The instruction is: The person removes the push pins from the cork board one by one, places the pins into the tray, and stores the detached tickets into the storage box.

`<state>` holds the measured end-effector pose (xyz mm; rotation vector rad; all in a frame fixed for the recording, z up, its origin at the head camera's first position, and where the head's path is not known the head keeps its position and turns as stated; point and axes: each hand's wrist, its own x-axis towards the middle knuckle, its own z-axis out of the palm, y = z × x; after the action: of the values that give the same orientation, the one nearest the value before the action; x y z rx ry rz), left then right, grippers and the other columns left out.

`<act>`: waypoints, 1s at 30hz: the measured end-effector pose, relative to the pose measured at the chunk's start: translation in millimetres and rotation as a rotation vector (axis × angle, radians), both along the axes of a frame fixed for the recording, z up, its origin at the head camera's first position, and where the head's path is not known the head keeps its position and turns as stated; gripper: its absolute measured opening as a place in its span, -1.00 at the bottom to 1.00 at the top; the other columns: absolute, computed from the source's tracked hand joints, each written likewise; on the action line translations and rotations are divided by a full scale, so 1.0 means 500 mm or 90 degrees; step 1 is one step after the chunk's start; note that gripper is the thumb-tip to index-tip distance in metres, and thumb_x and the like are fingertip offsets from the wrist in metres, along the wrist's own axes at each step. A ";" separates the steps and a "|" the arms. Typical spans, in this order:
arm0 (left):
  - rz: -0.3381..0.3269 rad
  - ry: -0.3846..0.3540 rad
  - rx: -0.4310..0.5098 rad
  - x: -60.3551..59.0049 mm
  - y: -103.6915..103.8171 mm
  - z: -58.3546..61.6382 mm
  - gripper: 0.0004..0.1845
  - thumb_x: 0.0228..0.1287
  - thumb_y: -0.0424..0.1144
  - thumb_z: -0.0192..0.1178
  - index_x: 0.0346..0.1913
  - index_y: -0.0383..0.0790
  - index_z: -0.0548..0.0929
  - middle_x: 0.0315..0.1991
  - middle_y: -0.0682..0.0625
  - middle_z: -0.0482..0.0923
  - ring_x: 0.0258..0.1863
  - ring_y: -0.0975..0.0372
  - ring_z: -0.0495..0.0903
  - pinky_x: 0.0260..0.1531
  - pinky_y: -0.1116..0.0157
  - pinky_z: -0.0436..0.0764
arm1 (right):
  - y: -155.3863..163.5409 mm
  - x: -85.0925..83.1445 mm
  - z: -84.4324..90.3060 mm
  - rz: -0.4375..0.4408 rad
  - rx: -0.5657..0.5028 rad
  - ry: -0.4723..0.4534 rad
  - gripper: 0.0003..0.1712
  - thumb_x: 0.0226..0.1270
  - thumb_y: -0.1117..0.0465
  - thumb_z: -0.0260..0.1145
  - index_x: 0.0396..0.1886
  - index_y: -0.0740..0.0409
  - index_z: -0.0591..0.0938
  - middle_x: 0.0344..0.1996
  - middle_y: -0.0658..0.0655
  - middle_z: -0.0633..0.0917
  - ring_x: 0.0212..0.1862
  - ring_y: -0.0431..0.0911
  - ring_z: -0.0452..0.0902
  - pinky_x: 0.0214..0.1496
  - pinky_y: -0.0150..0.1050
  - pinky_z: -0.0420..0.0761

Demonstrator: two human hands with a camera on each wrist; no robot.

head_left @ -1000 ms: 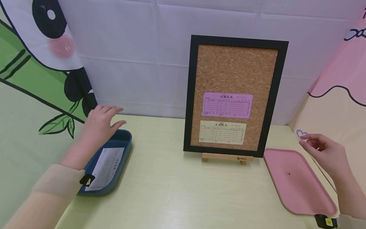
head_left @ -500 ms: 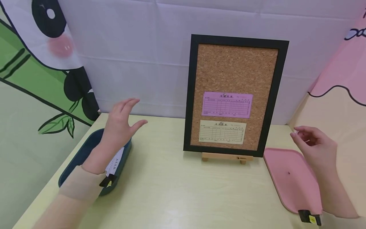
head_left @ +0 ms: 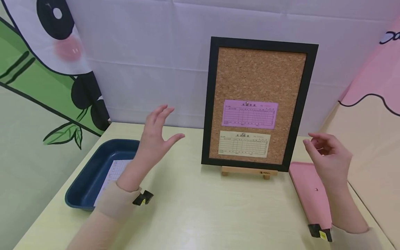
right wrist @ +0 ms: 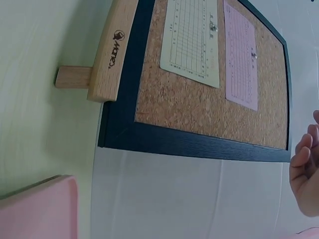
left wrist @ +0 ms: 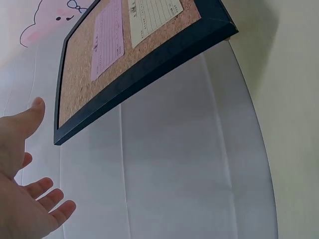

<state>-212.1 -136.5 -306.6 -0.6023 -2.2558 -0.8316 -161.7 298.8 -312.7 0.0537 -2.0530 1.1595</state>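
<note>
With the left hand point(head_left: 156, 135) spread empty and the right hand point(head_left: 326, 156) loosely curled, the cork board point(head_left: 259, 104) could be toppled off its easel point(head_left: 249, 171) by a careless push.

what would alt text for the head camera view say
A person's open left hand and loosely curled right hand are raised on either side of a black-framed cork board on a pale table, with a purple form pinned above a cream one. A blue tray sits left, a pink tray right.
</note>
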 end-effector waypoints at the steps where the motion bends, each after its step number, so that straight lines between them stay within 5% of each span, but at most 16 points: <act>1: -0.006 0.000 0.003 -0.001 0.006 -0.002 -0.12 -0.03 -0.15 0.46 0.37 -0.11 0.25 0.37 -0.13 0.17 0.36 0.04 0.14 0.25 0.00 0.30 | -0.005 -0.001 0.000 0.006 -0.003 0.005 -0.68 0.11 0.40 0.39 -0.09 0.31 0.66 -0.53 -0.20 0.54 -0.46 -0.30 0.40 -0.44 -0.58 0.39; 15: -0.066 -0.014 0.040 -0.032 0.094 -0.048 -0.10 -0.03 -0.10 0.46 0.39 -0.01 0.21 0.43 -0.12 0.03 0.41 0.04 0.06 0.23 -0.06 0.30 | -0.078 -0.044 -0.011 0.079 -0.037 0.061 -0.63 0.13 0.42 0.37 -0.03 0.34 0.60 -0.45 -0.19 0.57 -0.41 -0.31 0.45 -0.39 -0.57 0.44; 21: -0.086 -0.055 0.051 -0.053 0.132 -0.059 -0.07 -0.02 -0.07 0.45 0.41 0.03 0.17 0.46 -0.13 -0.07 0.43 0.01 0.00 0.20 -0.14 0.28 | -0.106 -0.083 -0.022 0.105 -0.037 0.049 -0.63 0.14 0.36 0.38 -0.01 0.27 0.60 -0.45 -0.19 0.58 -0.44 -0.29 0.43 -0.46 -0.55 0.41; 30: -0.085 -0.058 0.038 -0.094 0.173 -0.072 -0.08 0.04 -0.09 0.42 0.42 0.11 0.12 0.48 -0.13 -0.16 0.45 0.03 -0.07 0.21 -0.15 0.28 | -0.155 -0.119 -0.001 0.131 -0.013 0.024 -0.62 0.17 0.40 0.34 0.03 0.28 0.57 -0.41 -0.17 0.55 -0.41 -0.29 0.40 -0.40 -0.54 0.41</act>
<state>-258.9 -50.0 -342.7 -0.7069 -2.2821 -1.0081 -221.1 221.4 -313.1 0.2794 -2.0384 1.2940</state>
